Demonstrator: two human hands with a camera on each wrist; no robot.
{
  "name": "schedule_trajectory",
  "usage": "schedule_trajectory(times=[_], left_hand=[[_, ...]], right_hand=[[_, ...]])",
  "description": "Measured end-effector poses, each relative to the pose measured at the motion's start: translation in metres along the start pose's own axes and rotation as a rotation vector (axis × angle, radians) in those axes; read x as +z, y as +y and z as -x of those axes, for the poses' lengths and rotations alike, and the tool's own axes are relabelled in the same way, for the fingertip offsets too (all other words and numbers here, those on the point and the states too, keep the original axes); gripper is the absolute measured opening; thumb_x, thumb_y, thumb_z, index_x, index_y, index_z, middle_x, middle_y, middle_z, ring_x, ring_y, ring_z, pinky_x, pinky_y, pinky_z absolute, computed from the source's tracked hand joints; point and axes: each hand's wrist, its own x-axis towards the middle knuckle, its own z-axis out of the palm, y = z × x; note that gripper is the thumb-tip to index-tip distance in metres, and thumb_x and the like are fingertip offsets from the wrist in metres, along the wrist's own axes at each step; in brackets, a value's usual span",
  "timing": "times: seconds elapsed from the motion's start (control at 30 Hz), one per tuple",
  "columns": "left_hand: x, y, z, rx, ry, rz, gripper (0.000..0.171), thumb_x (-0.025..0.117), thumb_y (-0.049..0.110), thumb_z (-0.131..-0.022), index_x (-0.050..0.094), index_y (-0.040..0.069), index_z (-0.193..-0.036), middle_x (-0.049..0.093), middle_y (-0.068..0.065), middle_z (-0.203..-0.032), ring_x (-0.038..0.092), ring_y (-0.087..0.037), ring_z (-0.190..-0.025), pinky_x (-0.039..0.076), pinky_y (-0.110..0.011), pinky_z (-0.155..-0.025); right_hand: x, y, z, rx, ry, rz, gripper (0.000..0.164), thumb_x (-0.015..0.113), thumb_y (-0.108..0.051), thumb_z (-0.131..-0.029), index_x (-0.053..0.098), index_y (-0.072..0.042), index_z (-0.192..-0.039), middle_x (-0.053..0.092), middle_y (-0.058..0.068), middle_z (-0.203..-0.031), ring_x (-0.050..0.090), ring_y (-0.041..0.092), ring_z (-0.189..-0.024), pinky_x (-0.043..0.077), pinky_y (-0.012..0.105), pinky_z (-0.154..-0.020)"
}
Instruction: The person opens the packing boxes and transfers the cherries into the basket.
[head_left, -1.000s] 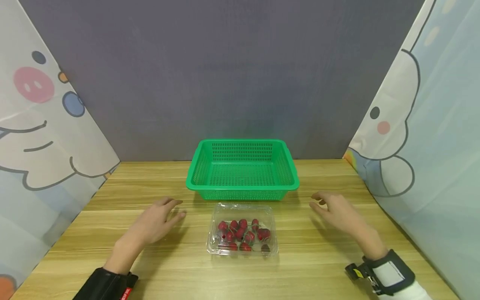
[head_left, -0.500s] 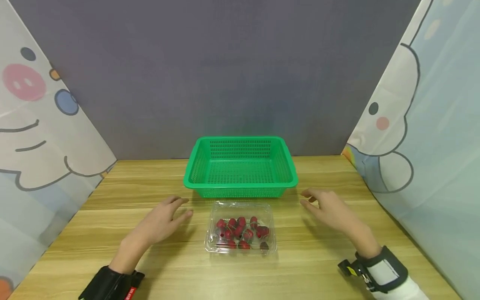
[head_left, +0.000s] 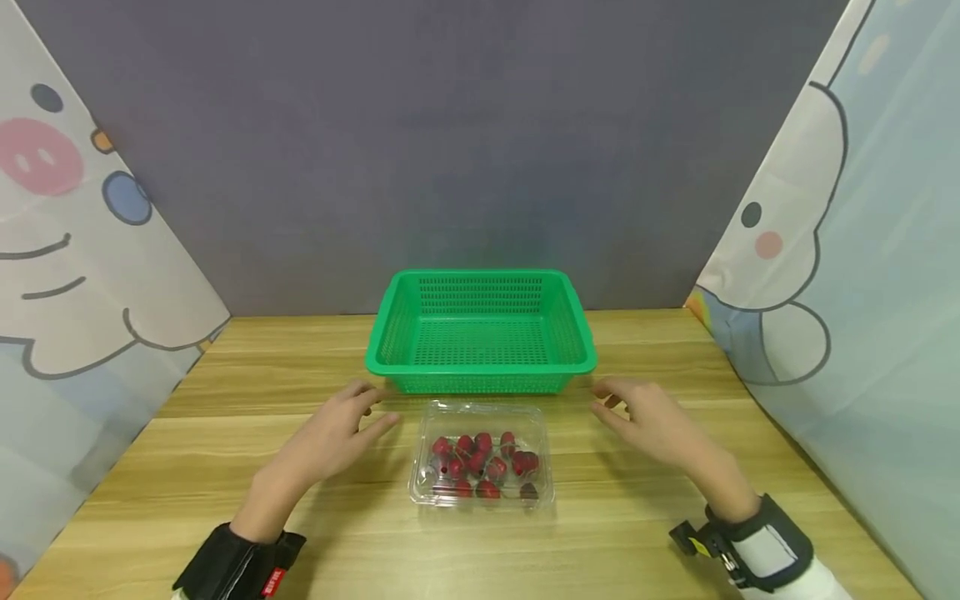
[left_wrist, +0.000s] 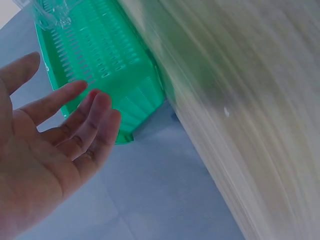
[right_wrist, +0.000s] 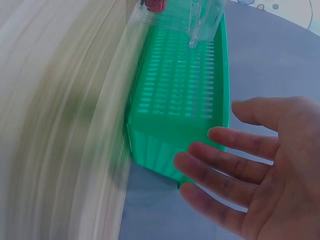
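A clear plastic clamshell box [head_left: 480,450] holding several dark red cherries [head_left: 483,462] lies on the table in the head view. Behind it stands a green slotted basket [head_left: 480,371] with nothing in it. My left hand [head_left: 330,437] hovers left of the box, fingers relaxed and pointing toward it. On the other side my right hand [head_left: 648,421] hangs with loosely bent fingers, its tips near the basket's front right corner. Neither hand holds anything. Both wrist views show the palms facing the basket's ends, with the box's clear edge overlapping it.
The wooden table [head_left: 480,550] meets a dark grey backdrop [head_left: 480,150] just behind the basket. Cartoon-printed cloth walls stand at the left [head_left: 82,250] and right [head_left: 862,292].
Both hands have moved inward, the left one to the right and the right one to the left, closer to the box. Box and basket stay in place; the view shifts slightly.
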Motion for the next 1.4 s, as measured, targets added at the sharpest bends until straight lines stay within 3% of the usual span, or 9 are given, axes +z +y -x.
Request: schedule_trajectory(times=[0.37,0.5,0.73,0.97,1.4], left_hand=[[0.001,0.006,-0.005,0.071,0.003,0.071,0.035,0.063,0.029,-0.104,0.069,0.001,-0.125,0.067,-0.016,-0.123,0.064,-0.022,-0.095,0.056,-0.042,-0.078],[0.004,0.012,-0.006,0.111,-0.015,0.077,0.033,0.063,0.028,-0.104,0.07,0.0,-0.122,0.069,-0.013,-0.116,0.064,-0.021,-0.093,0.057,-0.042,-0.078],[0.016,0.027,-0.005,0.093,-0.038,0.065,0.046,0.062,0.034,-0.105,0.063,-0.002,-0.133,0.065,-0.011,-0.118,0.064,-0.029,-0.099,0.056,-0.042,-0.081],[0.019,0.04,-0.002,0.068,-0.029,0.076,0.053,0.06,0.038,-0.105,0.059,-0.002,-0.139,0.059,-0.009,-0.119,0.061,-0.028,-0.098,0.054,-0.042,-0.08],[0.024,0.054,0.002,0.073,-0.063,0.042,0.063,0.059,0.044,-0.105,0.054,-0.007,-0.144,0.055,-0.016,-0.137,0.055,-0.036,-0.127,0.047,-0.055,-0.104]], right_hand=[[0.012,-0.013,-0.012,-0.05,-0.07,-0.024,0.017,0.069,-0.015,-0.099,0.073,-0.006,-0.112,0.074,0.001,-0.103,0.069,0.015,-0.089,0.059,0.038,-0.077],[0.017,-0.018,-0.014,-0.066,-0.097,-0.034,0.02,0.069,-0.015,-0.099,0.072,-0.003,-0.115,0.073,0.007,-0.106,0.07,0.02,-0.091,0.059,0.039,-0.08],[0.025,-0.025,-0.012,-0.081,-0.139,-0.028,0.035,0.067,-0.016,-0.101,0.065,0.003,-0.129,0.069,0.013,-0.119,0.069,0.025,-0.098,0.058,0.042,-0.084],[0.029,-0.031,-0.008,-0.094,-0.166,-0.061,0.04,0.064,-0.012,-0.102,0.058,0.002,-0.14,0.066,0.014,-0.129,0.068,0.026,-0.104,0.057,0.044,-0.087],[0.036,-0.035,-0.004,-0.129,-0.207,-0.082,0.046,0.064,-0.011,-0.101,0.054,0.0,-0.145,0.058,0.015,-0.142,0.059,0.029,-0.125,0.05,0.047,-0.103]])
